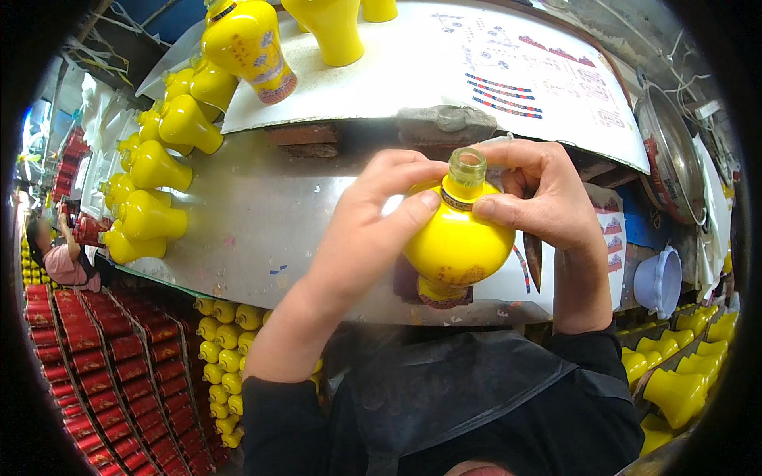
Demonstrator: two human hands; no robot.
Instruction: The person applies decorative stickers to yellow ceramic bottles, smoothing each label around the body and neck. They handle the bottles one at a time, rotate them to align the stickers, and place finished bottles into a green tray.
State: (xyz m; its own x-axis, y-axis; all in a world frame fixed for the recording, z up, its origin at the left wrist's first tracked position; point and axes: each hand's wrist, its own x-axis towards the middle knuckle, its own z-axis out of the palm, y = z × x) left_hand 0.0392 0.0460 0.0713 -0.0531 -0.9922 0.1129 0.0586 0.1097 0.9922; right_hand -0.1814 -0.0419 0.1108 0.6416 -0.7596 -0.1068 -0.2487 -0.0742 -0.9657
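Note:
A glossy yellow bottle point(456, 246) with a clear glass mouth stands in front of me, tilted slightly. A narrow dark patterned band point(457, 201) circles its neck, and a reddish pattern shows low on its body. My left hand point(389, 198) grips the neck from the left, thumb at one end of the band. From the other side, my right hand point(548, 190) pinches the neck with its thumb on the band. A dark brown pointed tool point(533, 262) hangs below my right palm, apparently tucked in the fingers; its upper end is hidden.
White sheets of printed decals point(548, 71) lie on a raised board at the back. A decorated yellow bottle point(250, 47) stands there. Plain yellow bottles point(151, 214) lie at left; red boxes point(119, 357) are stacked below. A pale bucket point(657, 282) sits right. A person point(67, 258) works far left.

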